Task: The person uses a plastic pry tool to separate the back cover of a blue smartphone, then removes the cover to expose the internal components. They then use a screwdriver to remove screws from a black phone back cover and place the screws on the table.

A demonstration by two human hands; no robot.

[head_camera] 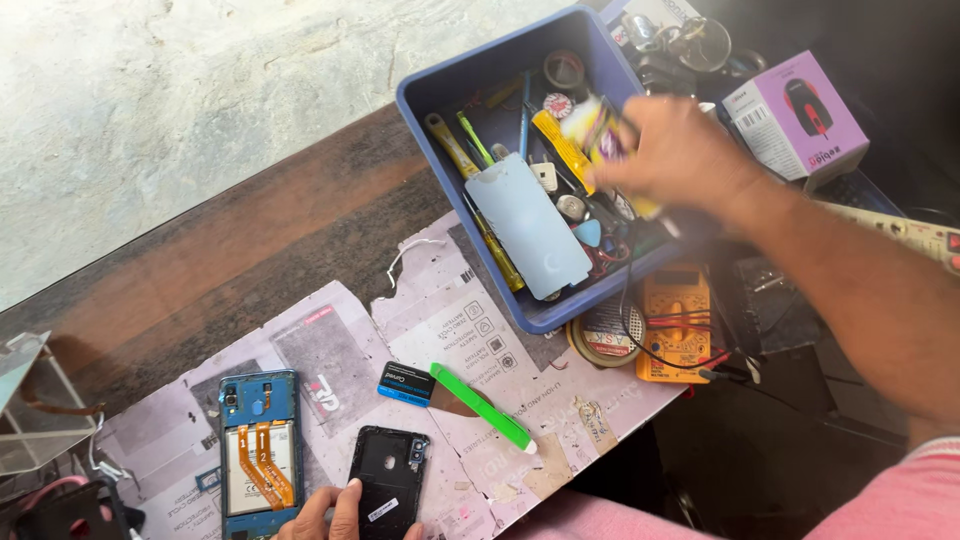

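Your right hand (675,150) pinches a blurred yellow packet (598,128) above the blue bin (470,75); your left hand (335,515), fingers loose, rests on the black back cover (388,478), far nearer you.

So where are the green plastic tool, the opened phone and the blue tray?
green pry tool (482,406), head view, middle of its handle.
opened blue phone (260,452), head view, on its battery between the orange ribbon cables.
blue tray (470,62), head view, on its upper rim.
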